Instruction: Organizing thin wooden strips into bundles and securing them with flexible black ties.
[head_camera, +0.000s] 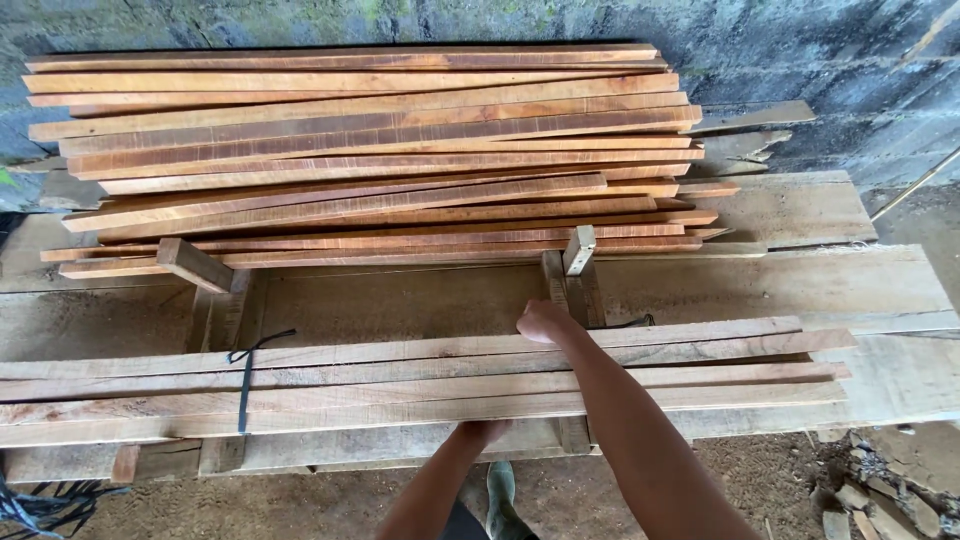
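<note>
A low layer of long wooden slats (300, 385) lies across a plank bench (880, 290) in front of me. My right hand (545, 322) reaches over this layer and curls its fingers down on the far slat's edge. My left hand (482, 431) is at the near edge of the same layer, its fingers hidden under the front slat. A black strap (245, 385) runs across the slats at the left. Just past my right hand stands a short wooden upright (579, 250).
A tall pile of reddish slats (380, 150) fills the back of the bench against a dark stone wall (850, 60). Another wooden block (195, 265) sticks up at the left. Below are a green boot (500, 495), dirt floor, rubble (870, 490) and loose black straps (30, 505).
</note>
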